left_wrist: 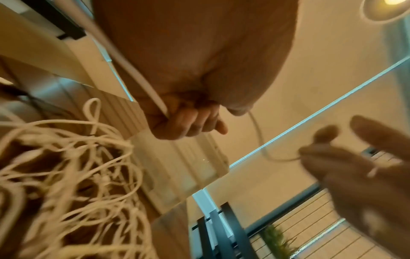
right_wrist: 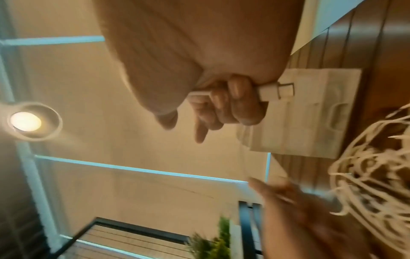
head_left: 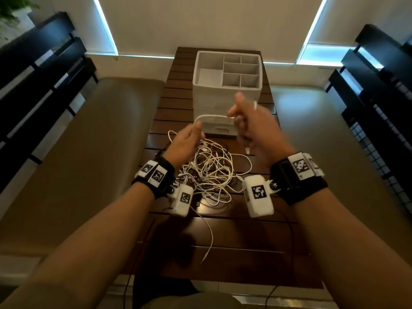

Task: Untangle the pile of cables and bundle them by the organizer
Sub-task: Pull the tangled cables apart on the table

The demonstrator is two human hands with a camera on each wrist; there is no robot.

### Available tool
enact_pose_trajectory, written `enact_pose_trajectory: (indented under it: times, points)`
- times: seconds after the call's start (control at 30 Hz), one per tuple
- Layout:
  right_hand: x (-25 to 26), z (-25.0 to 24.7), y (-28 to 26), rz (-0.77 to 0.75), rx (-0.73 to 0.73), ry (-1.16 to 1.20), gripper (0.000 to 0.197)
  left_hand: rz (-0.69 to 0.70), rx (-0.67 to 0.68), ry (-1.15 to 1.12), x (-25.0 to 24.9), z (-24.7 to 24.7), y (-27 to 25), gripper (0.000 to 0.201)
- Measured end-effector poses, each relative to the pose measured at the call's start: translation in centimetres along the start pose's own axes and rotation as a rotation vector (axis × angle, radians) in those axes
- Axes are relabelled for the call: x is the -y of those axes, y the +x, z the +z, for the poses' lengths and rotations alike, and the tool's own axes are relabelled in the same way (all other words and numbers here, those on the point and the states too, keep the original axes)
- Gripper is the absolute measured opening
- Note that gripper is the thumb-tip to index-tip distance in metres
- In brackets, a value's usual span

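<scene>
On the dark slatted wooden tabletop (head_left: 223, 259), the white compartmented plastic organizer (head_left: 227, 85) stands behind your tangled pile of thin white cables (head_left: 214, 175). Your right hand (head_left: 252, 128) curls its fingers round a white cable's plug (right_wrist: 275, 92); your left hand (head_left: 185, 141) grips the same white cable (head_left: 214, 117), raised above the pile.

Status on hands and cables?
Left hand and right hand both grip one white cable, lifted. Cable pile still tangled. Organizer unobstructed.
</scene>
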State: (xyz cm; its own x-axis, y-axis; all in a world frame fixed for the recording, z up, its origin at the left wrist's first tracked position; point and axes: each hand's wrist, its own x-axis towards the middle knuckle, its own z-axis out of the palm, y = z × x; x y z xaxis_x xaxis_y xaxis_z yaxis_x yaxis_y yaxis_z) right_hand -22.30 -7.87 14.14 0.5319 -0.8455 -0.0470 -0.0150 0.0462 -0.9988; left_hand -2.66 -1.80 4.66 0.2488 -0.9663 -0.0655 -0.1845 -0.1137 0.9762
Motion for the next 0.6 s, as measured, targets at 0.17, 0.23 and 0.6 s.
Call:
enact_pose_trajectory:
  times: [0.17,0.23,0.6]
  points:
    - [4.0,-1.1,0.7,0.065,0.072,0.158,0.048,-0.027,-0.137,0.119,5.9,0.8,-1.1,0.05]
    - [4.0,-1.2,0.4,0.186,0.205,-0.187,0.046,-0.067,-0.242,0.104,5.8,0.5,-1.0,0.05]
    - [0.3,-3.0,1.6,-0.017,-0.226,-0.728,0.009,-0.231,-0.381,-0.115,7.1,-2.1,-1.9,0.048]
